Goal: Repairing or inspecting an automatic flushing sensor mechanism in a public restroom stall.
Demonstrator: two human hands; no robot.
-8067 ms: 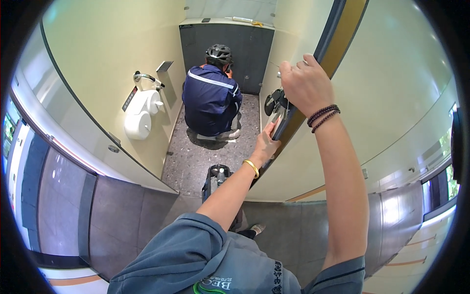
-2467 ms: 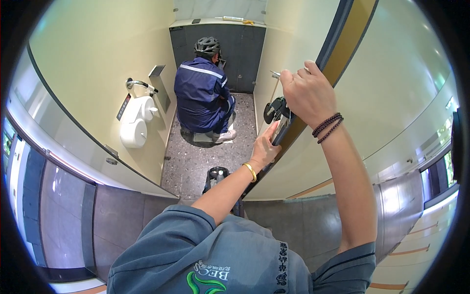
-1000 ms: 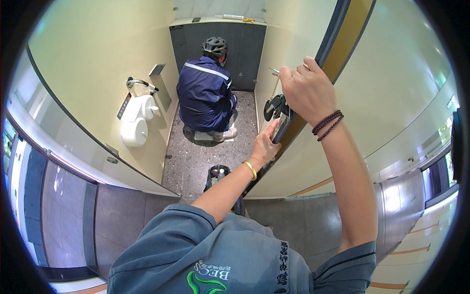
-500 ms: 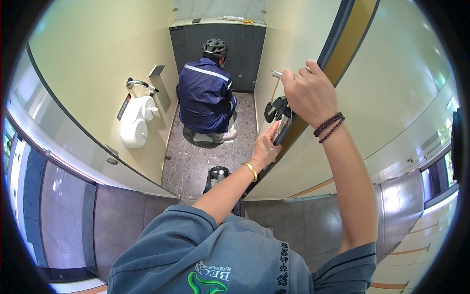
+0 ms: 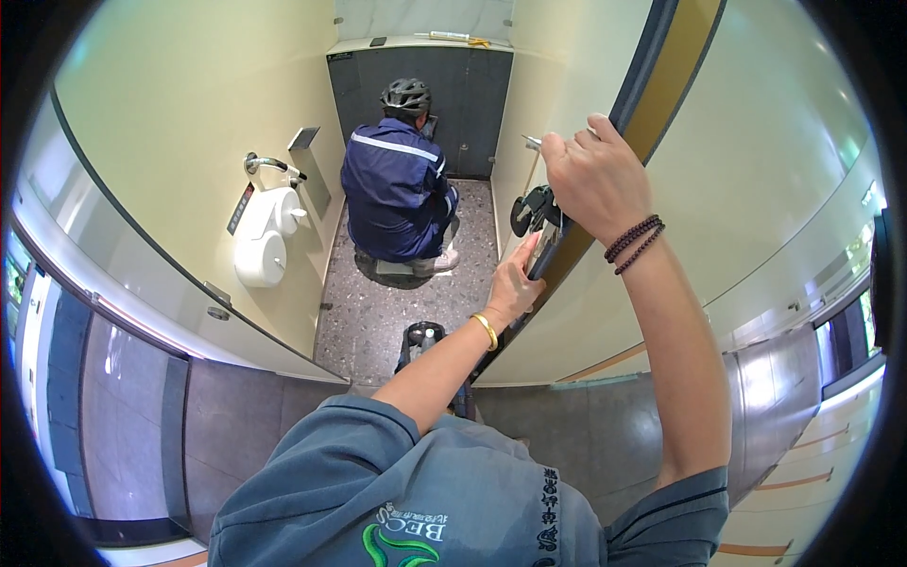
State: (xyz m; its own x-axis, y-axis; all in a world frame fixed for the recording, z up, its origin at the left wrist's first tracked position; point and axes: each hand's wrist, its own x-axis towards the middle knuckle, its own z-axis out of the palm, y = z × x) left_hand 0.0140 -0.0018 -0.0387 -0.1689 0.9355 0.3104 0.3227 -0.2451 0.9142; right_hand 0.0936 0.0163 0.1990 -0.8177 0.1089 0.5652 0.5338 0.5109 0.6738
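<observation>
A stall door (image 5: 590,312) stands in front of me, its dark edge running from upper right to lower centre. My left hand (image 5: 515,285), with a gold bangle at the wrist, grips that edge, one finger stretched up by a black door lock (image 5: 535,210). Above the lock my right hand (image 5: 597,180), wearing dark bead bracelets, is closed in a fist against the edge. What it holds is hidden in the fingers. A thin metal piece (image 5: 532,142) shows just left of this fist; whether it is held, I cannot tell.
A person in a blue work jacket and dark helmet (image 5: 402,189) squats inside the stall. White paper dispensers (image 5: 260,260) and a grab bar (image 5: 274,163) are on the left wall. A black bag (image 5: 413,337) stands by the door. A white tube (image 5: 446,36) lies on the back ledge.
The squatting person's helmet and upper body have shifted slightly left, and a dark object now shows beside the head. Both my hands stay in nearly the same place.
</observation>
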